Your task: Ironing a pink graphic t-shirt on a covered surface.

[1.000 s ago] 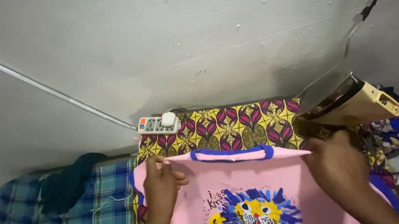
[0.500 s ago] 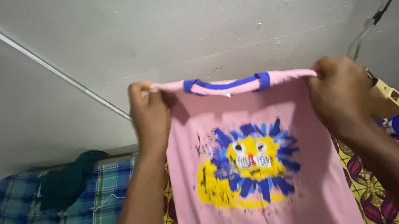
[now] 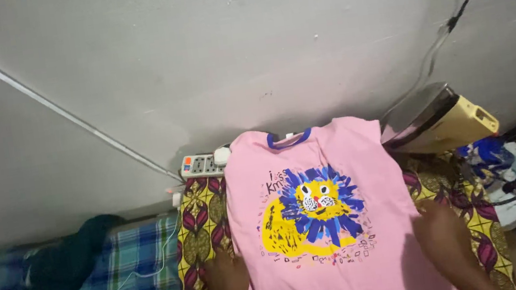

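The pink shirt point(image 3: 320, 216) lies flat, print up, on the patterned cloth point(image 3: 200, 239), with the left hand point(image 3: 226, 282) and right hand point(image 3: 442, 234) resting at its lower edges; how the fingers stand cannot be told. The iron point(image 3: 437, 121) stands touching the shirt's right shoulder and could scorch it, and the collar overlaps the power strip point(image 3: 202, 165), risking a snag.
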